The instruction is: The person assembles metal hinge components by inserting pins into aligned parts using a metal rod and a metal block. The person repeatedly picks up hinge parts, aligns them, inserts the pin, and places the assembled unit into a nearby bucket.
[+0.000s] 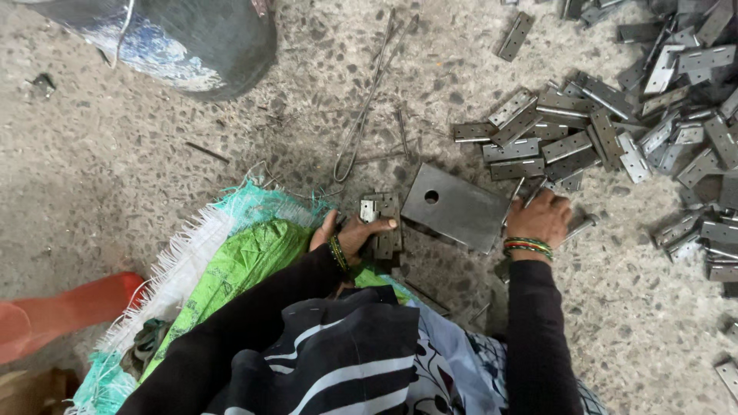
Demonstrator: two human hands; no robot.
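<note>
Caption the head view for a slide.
Left hand holds stacked hinges; right hand reaches the hinge pile beside a steel plate.

Sorting metal hinges on a speckled concrete floor.

Left hand (355, 234) gripping a small stack of hinges (383, 227); right hand (540, 217) resting at the near edge of the hinge pile (615, 131), fingers curled on loose pieces. Between them, flat steel plate (455, 207) with one hole. Far left, dark drum (184, 42); near left, green woven sack (231, 269).

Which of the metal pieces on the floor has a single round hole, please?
The large flat plate between the hands; the hinges are narrow, with several small holes.
</note>
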